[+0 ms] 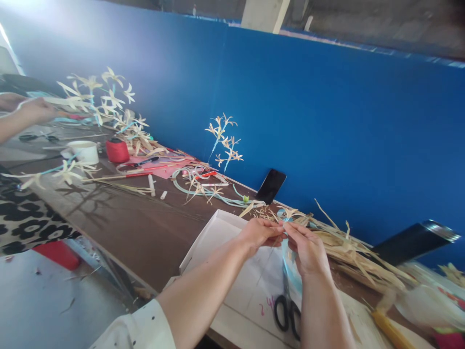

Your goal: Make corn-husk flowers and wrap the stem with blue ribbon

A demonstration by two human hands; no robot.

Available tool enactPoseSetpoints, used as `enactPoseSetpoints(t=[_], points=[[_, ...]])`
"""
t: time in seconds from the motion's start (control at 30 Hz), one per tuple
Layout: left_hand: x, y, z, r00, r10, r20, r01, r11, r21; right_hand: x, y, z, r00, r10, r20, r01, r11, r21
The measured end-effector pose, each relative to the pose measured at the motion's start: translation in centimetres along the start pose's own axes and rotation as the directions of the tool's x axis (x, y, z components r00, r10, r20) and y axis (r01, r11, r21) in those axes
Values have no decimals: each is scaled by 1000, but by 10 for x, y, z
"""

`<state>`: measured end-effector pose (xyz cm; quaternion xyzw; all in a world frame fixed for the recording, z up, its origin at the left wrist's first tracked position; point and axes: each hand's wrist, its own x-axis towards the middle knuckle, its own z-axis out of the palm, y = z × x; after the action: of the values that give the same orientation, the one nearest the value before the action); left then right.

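My left hand [262, 231] and my right hand [308, 246] meet fingertip to fingertip over a white cardboard box [214, 237]. Between them they pinch a small pale husk flower [289, 213] at its base, its petals showing just above the fingers. A strip of light blue tape [284, 259] hangs from my right fingertips; the exact grip point is hidden. Black-handled scissors [281, 312] lie under my right wrist on the white cardboard, next to pink handwritten marks.
Dried husk strips [348, 247] pile up on the right, near a black tumbler [416, 242]. A phone [271, 186] leans on the blue partition [327, 121]. Finished flower sprays [223, 140] stand behind. At far left a co-worker's hand [38, 110] works beside a white mug [85, 152].
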<state>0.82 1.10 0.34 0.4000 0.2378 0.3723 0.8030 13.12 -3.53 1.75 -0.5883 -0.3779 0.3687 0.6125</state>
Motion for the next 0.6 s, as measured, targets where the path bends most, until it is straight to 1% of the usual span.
enactPoseSetpoints(t=[0.2,0.37,0.43,0.6], points=[[0,2,1,999,44,-25,-43,998,45,3,6,-4,997,-71,9,71,997,-35],[6,-3,0,993,112,-42,-108,990,95,-3,-2,-2,999,1,44,-2,1000,25],[7,-5,-1,989,142,-32,-138,985,104,-4,-4,-3,999,6,46,-8,999,31],[8,-6,-1,986,162,-43,-156,981,117,-3,-4,-5,999,-51,6,51,996,-68]])
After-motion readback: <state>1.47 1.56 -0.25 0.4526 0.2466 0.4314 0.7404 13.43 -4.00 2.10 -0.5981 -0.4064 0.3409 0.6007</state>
